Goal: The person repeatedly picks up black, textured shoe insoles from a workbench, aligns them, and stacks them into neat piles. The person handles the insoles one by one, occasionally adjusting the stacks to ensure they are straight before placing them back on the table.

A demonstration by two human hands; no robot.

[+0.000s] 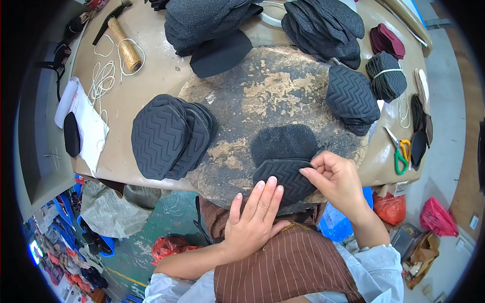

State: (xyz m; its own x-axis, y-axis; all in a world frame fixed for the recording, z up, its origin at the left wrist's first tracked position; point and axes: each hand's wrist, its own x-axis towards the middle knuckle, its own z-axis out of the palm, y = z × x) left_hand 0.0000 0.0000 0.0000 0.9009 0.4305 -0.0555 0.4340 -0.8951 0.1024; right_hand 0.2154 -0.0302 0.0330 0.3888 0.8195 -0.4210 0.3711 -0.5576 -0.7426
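Observation:
A black rubber sole piece with a zigzag pattern (284, 174) lies near the front edge of the worn round board (230, 171). Just beyond it, partly overlapped, is a rough dark grey piece (283, 141). My left hand (255, 214) has its fingers stretched out flat, fingertips resting on the near left part of the patterned piece. At its right end, the thumb and forefinger of my right hand (337, 184) pinch the edge; whether they grip one layer or both cannot be made out.
Stacked zigzag soles (160, 134) stand to the left, with another pile (352, 93) on the right. Rough dark pieces (323, 28) are heaped at the back. Green-and-orange scissors (400, 154) lie far right. A wooden-handled hammer (125, 44) and white cord (103, 81) are at the back left.

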